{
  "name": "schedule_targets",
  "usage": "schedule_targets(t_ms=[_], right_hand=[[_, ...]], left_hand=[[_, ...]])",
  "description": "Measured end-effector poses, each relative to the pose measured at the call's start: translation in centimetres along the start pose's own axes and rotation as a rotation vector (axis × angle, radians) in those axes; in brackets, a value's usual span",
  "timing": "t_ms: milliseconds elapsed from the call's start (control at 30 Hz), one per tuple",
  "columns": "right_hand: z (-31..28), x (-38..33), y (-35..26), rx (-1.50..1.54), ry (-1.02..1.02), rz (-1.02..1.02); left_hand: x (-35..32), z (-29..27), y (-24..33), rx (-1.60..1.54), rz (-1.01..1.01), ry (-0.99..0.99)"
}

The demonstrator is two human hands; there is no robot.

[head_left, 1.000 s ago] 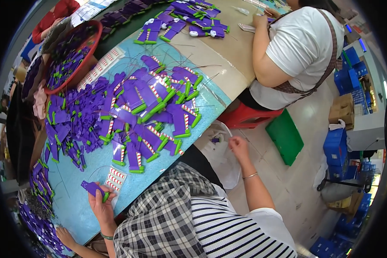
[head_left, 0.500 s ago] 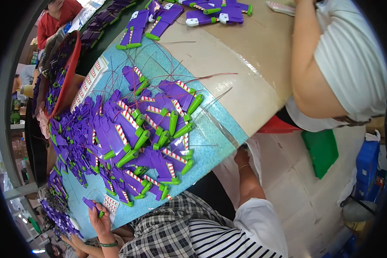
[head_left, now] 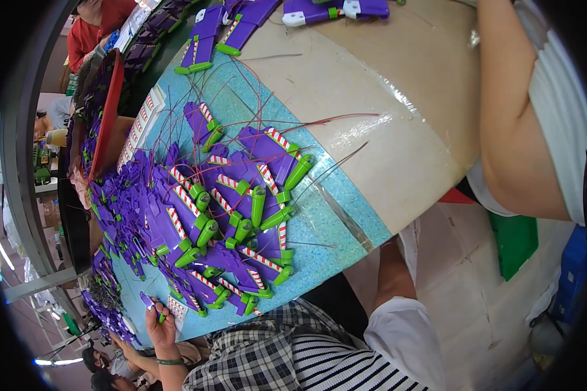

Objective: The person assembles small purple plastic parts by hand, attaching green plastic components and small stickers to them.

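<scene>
My left hand point(head_left: 161, 324), at the table's near left, is closed around a small purple toy part point(head_left: 147, 301) with a green end; its fingers hide much of it. Beside this hand lies a small white sheet of red-striped stickers point(head_left: 177, 307). Beyond it a heap of purple wing-shaped toy parts point(head_left: 231, 215) covers the blue tabletop point(head_left: 336, 228); many have green tips and red-and-white striped strips. My right forearm point(head_left: 396, 274) reaches to the table's near edge, where the hand is hidden.
A co-worker's bare arm point(head_left: 516, 98) rests at the far right. A red-rimmed basket point(head_left: 109, 117) of purple parts stands at the left, beside a long sticker sheet point(head_left: 142, 125). Thin dark red wires point(head_left: 319, 121) trail over the table. A green bin point(head_left: 514, 241) is on the floor.
The whole view has shifted slightly, carrying the table and heap in the picture. My left hand keeps hold of the toy part, and the co-worker's arm appears farther right.
</scene>
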State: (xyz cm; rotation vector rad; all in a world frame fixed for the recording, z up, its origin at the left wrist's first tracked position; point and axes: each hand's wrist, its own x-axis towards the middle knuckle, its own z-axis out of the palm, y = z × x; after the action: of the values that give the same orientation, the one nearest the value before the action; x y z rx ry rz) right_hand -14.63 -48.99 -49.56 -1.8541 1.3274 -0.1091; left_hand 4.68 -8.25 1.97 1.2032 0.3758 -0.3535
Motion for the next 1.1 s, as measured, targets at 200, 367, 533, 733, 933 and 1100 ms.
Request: schedule_targets(t_ms=[200,367,533,733,933,1100], right_hand=[[-9.1,-0.1,-3.5,-0.236,0.170,-0.197],[-22.2,-9.8,-19.7,0.329,-0.097,-0.251],[-35.6,-14.0,-31.6,0.581,-0.160,-0.788],[-36.9,-12.2,-47.8,0.600,-0.389,-0.938],[-32.5,-2.8,-59.0,0.003,-0.695,-1.014],[-28.4,-1.2,-61.0,-0.479,-0.574,-1.234]], left_hand=[[0.5,-0.1,-0.4,-0.034,0.072,-0.080],[-0.1,-1.0,-0.6,-0.098,0.129,-0.066],[0.7,0.3,-0.5,-0.153,0.041,-0.157],[0.7,-0.2,-0.2,-0.306,0.004,-0.199],[0.3,-0.1,2.5,-0.525,0.128,-0.322],[-1.0,0.0,4.6,-0.499,0.268,-0.333]])
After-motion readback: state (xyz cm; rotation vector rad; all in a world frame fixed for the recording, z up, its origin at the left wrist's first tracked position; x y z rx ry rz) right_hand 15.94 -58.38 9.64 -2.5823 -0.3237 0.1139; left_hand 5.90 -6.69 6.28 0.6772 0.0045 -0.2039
